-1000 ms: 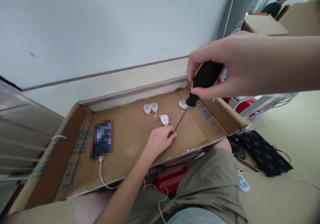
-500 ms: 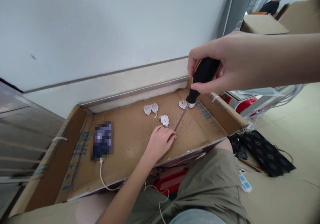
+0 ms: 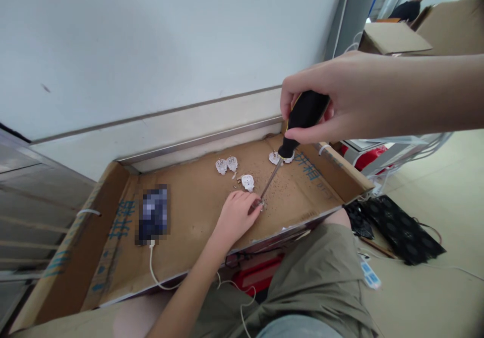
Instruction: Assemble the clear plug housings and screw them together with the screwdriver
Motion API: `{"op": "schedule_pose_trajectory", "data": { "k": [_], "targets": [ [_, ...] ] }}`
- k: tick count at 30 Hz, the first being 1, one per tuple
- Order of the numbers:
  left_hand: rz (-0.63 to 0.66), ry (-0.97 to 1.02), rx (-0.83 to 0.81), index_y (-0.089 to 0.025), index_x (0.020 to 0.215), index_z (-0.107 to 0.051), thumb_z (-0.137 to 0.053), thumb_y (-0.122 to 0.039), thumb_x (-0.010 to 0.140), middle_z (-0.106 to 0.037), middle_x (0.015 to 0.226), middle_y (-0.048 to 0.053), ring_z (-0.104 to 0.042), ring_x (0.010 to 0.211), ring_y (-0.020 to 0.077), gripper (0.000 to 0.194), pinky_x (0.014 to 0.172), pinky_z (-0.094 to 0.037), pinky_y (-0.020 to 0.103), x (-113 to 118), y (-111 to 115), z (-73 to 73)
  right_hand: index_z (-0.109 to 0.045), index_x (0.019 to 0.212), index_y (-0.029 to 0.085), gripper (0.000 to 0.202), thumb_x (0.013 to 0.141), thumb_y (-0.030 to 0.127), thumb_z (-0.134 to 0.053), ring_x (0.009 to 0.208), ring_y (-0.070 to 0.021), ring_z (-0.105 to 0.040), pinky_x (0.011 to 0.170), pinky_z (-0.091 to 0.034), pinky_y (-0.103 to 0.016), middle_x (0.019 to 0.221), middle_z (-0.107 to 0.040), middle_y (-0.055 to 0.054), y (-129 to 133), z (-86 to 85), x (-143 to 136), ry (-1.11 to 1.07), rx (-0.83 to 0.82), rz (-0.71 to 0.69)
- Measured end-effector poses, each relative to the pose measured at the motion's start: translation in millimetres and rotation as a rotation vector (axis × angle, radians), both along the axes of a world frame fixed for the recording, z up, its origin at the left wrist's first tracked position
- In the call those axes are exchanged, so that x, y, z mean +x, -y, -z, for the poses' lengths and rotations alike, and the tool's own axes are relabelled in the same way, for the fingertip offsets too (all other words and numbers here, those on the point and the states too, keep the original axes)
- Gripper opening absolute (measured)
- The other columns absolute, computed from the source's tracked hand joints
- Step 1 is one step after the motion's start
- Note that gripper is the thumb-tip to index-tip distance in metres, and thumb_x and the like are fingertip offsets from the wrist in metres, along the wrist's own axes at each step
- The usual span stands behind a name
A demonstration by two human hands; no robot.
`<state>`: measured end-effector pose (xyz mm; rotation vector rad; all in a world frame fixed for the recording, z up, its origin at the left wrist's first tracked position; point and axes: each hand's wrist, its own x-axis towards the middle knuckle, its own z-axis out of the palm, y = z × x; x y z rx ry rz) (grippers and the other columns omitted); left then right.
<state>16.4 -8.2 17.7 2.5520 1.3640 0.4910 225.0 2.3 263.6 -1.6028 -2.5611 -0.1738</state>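
My right hand (image 3: 328,96) is wrapped round the black handle of a screwdriver (image 3: 308,111), which slants down to the left. Its metal shaft ends at the fingertips of my left hand (image 3: 238,212). Those fingers are closed low on the cardboard around a small piece, mostly hidden, with a pale bit showing at its edge. Just beyond them lies a white plug part (image 3: 248,182) with tiny metal bits beside it. Farther back sits a pair of white plug pieces with metal pins (image 3: 226,164). More white pieces (image 3: 275,157) lie behind the screwdriver.
The cardboard tray (image 3: 196,227) has raised sides and small dark specks scattered right of my left hand. A blurred-out phone-like device (image 3: 153,214) with a white cable lies at the left. A pale wall stands behind. Black panels (image 3: 403,229) lie on the floor; another person (image 3: 408,8) is far right.
My left hand has rolled slightly, its fingers more curled at the screwdriver's tip. The right hand keeps its grip with the screwdriver nearly in place. The whole view has shifted a little.
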Motion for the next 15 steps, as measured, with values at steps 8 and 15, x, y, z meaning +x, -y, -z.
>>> {"op": "schedule_pose_trajectory", "data": {
  "k": [8, 15],
  "targets": [
    [-0.025, 0.022, 0.032, -0.023, 0.087, -0.062, -0.047, -0.026, 0.09, -0.069, 0.094, 0.0, -0.058, 0.092, 0.0169, 0.016, 0.099, -0.032, 0.038, -7.4, 4.0, 1.5, -0.054, 0.084, 0.03, 0.018, 0.072, 0.04, -0.064, 0.058, -0.0091, -0.046, 0.054, -0.036, -0.023, 0.072, -0.057, 0.007, -0.2, -0.1, -3.5, 0.032, 0.034, -0.069],
    [-0.083, 0.056, 0.03, -0.023, 0.081, -0.061, -0.052, -0.03, 0.087, -0.069, 0.089, -0.001, -0.059, 0.091, 0.0166, 0.013, 0.105, -0.027, 0.039, -1.8, 6.0, 5.1, -0.053, 0.083, 0.03, 0.017, 0.072, 0.039, -0.063, 0.06, -0.0091, -0.046, 0.055, -0.036, -0.024, 0.075, -0.058, 0.008, -1.8, 0.6, -4.4, 0.038, 0.05, -0.086]
  ]
}}
